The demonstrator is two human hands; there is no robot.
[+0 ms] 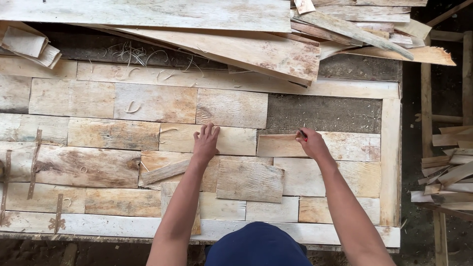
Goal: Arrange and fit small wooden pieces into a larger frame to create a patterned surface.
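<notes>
While the left hand (206,142) lies flat with fingers spread on a pale board (209,139) near the middle of the panel (390,162), the right hand (311,143) pinches a small red marker (303,134), its tip at the upper edge of a second board (281,146) just to the right. Around both: rows of short boards laid edge to edge inside a pale frame, one bare grey gap (325,114) above the right hand, a loose board (250,181) lying askew below the hands. Beyond: long planks (246,49) stacked along the far edge, offcuts (451,177) piled at right.
</notes>
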